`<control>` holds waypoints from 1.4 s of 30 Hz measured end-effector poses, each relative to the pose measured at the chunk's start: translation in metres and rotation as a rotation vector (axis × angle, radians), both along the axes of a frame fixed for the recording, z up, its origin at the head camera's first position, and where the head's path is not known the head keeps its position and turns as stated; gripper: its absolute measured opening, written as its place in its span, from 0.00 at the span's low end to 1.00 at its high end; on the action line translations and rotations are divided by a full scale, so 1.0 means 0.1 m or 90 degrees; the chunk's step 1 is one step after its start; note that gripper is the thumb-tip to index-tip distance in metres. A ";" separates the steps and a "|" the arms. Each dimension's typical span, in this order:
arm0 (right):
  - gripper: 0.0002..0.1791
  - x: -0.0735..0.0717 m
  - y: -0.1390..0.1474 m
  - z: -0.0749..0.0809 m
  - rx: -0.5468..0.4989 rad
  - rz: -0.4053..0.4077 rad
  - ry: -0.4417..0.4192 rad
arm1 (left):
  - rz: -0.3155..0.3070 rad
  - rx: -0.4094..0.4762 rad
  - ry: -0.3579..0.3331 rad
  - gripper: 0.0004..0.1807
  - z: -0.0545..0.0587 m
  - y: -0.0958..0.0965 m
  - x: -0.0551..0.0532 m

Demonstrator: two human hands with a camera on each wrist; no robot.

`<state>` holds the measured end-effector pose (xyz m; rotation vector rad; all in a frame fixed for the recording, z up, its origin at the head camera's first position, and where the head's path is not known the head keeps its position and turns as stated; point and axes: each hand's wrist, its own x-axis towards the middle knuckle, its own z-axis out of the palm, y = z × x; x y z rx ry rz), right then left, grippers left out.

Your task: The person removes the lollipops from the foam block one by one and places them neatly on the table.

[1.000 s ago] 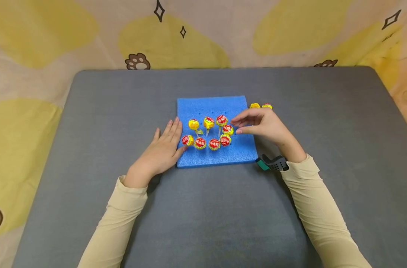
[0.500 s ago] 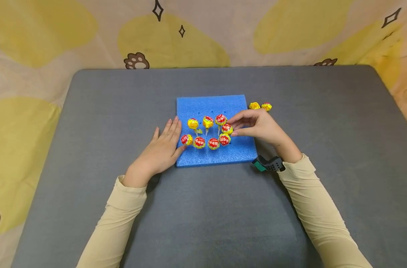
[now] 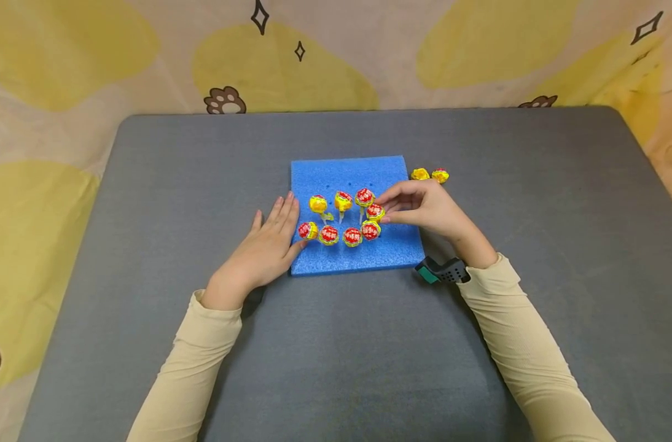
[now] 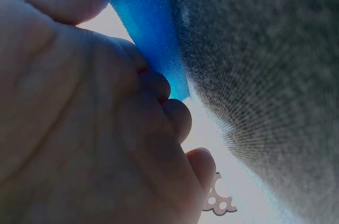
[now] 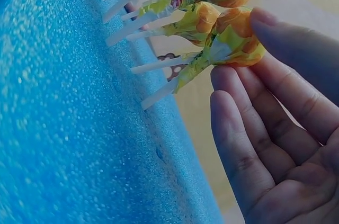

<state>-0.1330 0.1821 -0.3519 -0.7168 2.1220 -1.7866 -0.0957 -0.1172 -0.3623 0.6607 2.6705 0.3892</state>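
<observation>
My right hand (image 3: pixel 427 207) pinches the wrapped head of a lollipop (image 3: pixel 375 212) between thumb and fingers. In the right wrist view the white stick of this lollipop (image 5: pixel 235 38) stands tilted in the blue foam board (image 3: pixel 341 169). Several more lollipops in yellow and red wrappers rise from the board, among them a front lollipop (image 3: pixel 352 237) and a back lollipop (image 3: pixel 318 204). Flat along the board's left edge lies my left hand (image 3: pixel 264 245), fingers straight, its thumb reaching over the front left lollipop's side. The left wrist view shows its fingertips against the foam's side (image 4: pixel 153 33).
Two lollipops (image 3: pixel 419 174) lie on the grey table (image 3: pixel 336 344) just past the board's right edge, partly behind my right hand. Small holes dot the back of the board. A black strap with a green piece (image 3: pixel 443 270) hangs at my right wrist. Patterned cloth (image 3: pixel 336 55) borders the table.
My right hand has moved slightly left, and its parted fingers have come together on the lollipop's head. My left hand stays at the board's edge.
</observation>
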 end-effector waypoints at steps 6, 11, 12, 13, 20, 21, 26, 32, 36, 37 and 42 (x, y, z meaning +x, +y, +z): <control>0.14 0.00 0.01 0.01 -0.013 -0.010 0.000 | 0.001 -0.002 0.000 0.41 0.00 0.01 0.00; 0.14 -0.01 0.04 0.01 -0.002 -0.035 0.000 | 0.003 -0.003 0.000 0.41 -0.01 0.01 0.00; 0.14 -0.01 0.04 0.01 -0.003 -0.040 -0.001 | 0.004 -0.002 0.000 0.41 -0.01 0.00 0.00; 0.14 -0.01 0.04 0.01 -0.004 -0.044 -0.002 | 0.004 -0.002 0.000 0.41 0.00 0.00 0.01; 0.12 -0.02 0.06 -0.01 -0.067 -0.053 -0.017 | 0.006 0.000 -0.004 0.41 0.00 0.00 0.01; 0.12 -0.03 0.06 -0.01 -0.079 -0.054 -0.017 | 0.006 0.001 -0.003 0.41 0.00 0.00 0.01; 0.13 -0.03 0.09 -0.01 -0.112 -0.064 -0.003 | 0.005 0.002 -0.001 0.41 -0.01 0.00 0.00; 0.13 -0.02 0.13 0.01 -0.104 -0.088 -0.008 | 0.007 -0.001 -0.004 0.41 -0.01 0.00 0.01; 0.12 -0.03 0.14 0.01 -0.097 -0.096 -0.004 | 0.006 -0.001 -0.002 0.41 -0.02 0.00 0.00; 0.13 -0.04 0.15 0.01 -0.096 -0.101 0.002 | 0.006 -0.001 0.000 0.41 -0.02 0.00 0.00; 0.15 -0.05 0.21 0.03 -0.138 -0.136 0.017 | 0.005 0.001 0.003 0.41 -0.03 0.00 0.00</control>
